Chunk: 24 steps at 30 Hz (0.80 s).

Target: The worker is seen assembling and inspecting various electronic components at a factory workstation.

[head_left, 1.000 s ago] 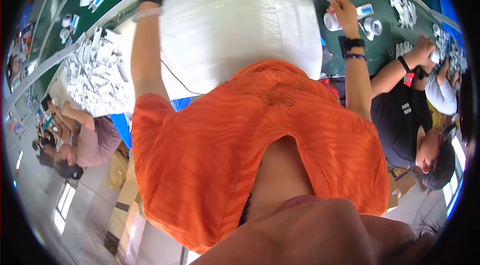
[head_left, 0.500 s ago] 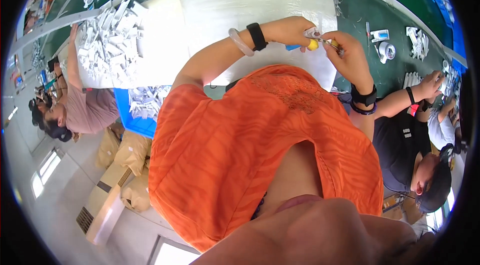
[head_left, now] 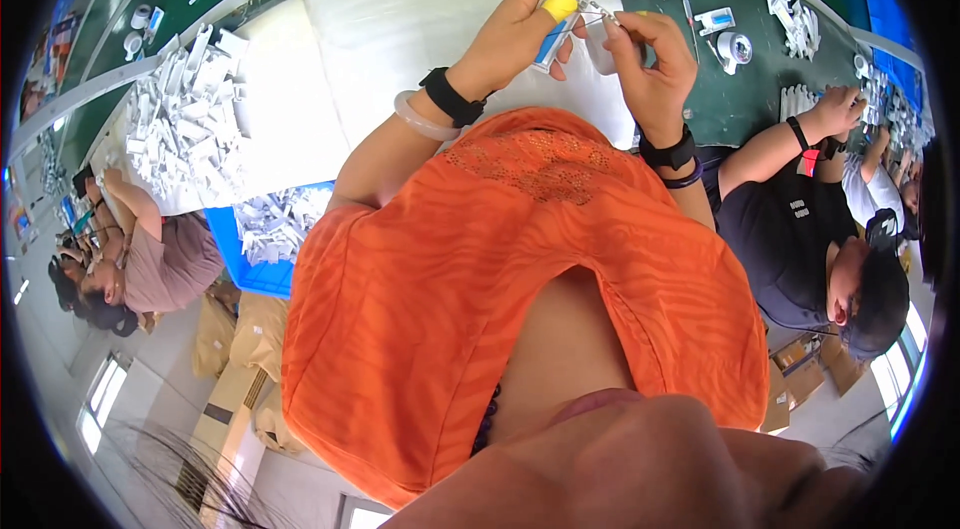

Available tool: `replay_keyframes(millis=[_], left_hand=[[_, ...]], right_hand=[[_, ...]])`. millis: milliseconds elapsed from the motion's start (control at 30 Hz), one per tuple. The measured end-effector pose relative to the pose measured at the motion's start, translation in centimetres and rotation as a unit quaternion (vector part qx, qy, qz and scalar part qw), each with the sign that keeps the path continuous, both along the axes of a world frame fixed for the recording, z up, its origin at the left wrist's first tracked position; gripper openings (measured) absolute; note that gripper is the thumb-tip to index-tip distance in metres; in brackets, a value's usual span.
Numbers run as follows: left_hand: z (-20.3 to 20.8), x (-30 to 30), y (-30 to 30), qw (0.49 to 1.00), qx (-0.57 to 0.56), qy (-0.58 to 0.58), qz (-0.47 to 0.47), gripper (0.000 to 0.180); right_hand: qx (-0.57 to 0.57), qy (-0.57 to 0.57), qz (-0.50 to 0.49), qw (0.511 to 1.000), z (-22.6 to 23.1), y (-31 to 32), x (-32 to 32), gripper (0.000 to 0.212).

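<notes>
Above the white sheet (head_left: pixel 400 39), my left hand (head_left: pixel 505 44) is closed around a white plastic device with a blue panel (head_left: pixel 547 50). Clear prongs stick up from the device's far end. At the left thumb tip is a yellow cover, seemingly a finger cot (head_left: pixel 560 6). My right hand (head_left: pixel 655 69) faces it, thumb and forefinger pinched at a thin, shiny piece by the prongs, too small to name. A pale rounded piece (head_left: pixel 600 54) shows under the right fingers; what it belongs to is unclear.
White parts are heaped (head_left: pixel 185 124) at the left, beside a blue bin (head_left: pixel 262 274) of similar parts. On the green table to the right lie another white-and-blue device (head_left: pixel 715 21), a white roll (head_left: pixel 735 49) and stacked white parts (head_left: pixel 795 26). Co-workers sit on both sides.
Both hands have moved left and farther up in the view. The device has turned more upright, showing its blue panel and prongs. My right fingers have drawn slightly apart from my left hand.
</notes>
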State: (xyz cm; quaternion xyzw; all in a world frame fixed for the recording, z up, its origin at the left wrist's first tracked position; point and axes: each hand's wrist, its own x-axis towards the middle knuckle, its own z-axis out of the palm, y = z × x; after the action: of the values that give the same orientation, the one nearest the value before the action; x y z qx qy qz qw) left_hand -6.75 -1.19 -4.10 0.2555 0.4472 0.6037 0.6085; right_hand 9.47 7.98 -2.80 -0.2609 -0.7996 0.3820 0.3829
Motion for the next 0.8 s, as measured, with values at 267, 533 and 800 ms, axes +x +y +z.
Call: replay_keyframes(millis=[267,533,800], left_hand=[[0.1,0.9,-0.5,0.998,0.015,0.056,-0.012,0.036],[0.1,1.3,-0.9,0.994,0.051,0.096,-0.029,0.038],[0.5,1.5,-0.9,0.990,0.057,0.120,-0.037,0.040]], right_hand=[[0.114,-0.030,0.033,0.993,-0.1,-0.1,-0.2,0.019],[0.143,-0.020,0.019,0.989,-0.6,-0.2,0.0,0.024],[0.138,-0.007,0.023,0.990,-1.1,0.2,0.3,0.027]])
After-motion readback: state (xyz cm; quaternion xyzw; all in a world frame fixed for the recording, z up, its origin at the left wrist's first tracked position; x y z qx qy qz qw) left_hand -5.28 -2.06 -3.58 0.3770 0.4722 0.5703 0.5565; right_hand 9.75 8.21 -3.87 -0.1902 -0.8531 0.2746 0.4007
